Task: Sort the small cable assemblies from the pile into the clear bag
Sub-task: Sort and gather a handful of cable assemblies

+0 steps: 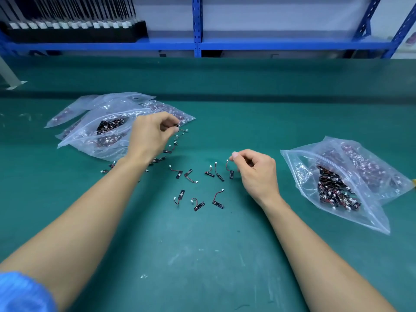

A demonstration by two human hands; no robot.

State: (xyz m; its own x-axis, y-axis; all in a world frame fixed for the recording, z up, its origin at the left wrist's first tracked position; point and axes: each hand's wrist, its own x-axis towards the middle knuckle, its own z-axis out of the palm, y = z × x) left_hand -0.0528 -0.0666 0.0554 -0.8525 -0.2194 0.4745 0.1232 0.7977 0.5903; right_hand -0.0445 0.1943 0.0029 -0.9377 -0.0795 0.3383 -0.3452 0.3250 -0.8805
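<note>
Several small cable assemblies [198, 188], each a black tab with a red-black wire and white plug, lie scattered on the green mat between my hands. My left hand [153, 134] is raised over the left part of the pile and pinches a cluster of assemblies [174, 143] that dangle from its fingertips. My right hand [256, 172] pinches the white plug end of one assembly [229, 170], whose black tab hangs near the mat. A clear zip bag [337, 183] partly filled with assemblies lies to the right, mouth toward my right hand.
A heap of clear bags [108, 122] holding more assemblies lies at the left, behind my left forearm. A blue shelf rack [198, 43] with a black tray of parts [74, 30] stands beyond the mat's far edge.
</note>
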